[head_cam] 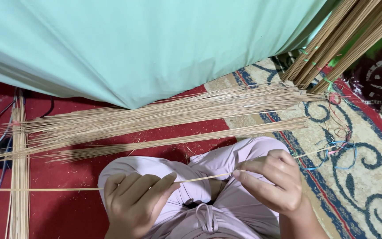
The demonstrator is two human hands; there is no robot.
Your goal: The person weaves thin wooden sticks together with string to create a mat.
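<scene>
Both hands, left hand [133,201] and right hand [273,179], pinched shut on one thin bamboo stick [200,178] held level across the lap, near the loose stick pile [155,117] on the red carpet [67,208]; likely light, springy, easily snapped, best gripped close to mid-length

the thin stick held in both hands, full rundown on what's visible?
The thin stick is a pale tan, straight, very slender sliver, like split bamboo or reed. It lies nearly level across the lap, its left end running to the frame edge. The left hand closes around it; the right hand pinches it between thumb and fingers. A short length appears to emerge beyond the right hand, over the carpet.
</scene>
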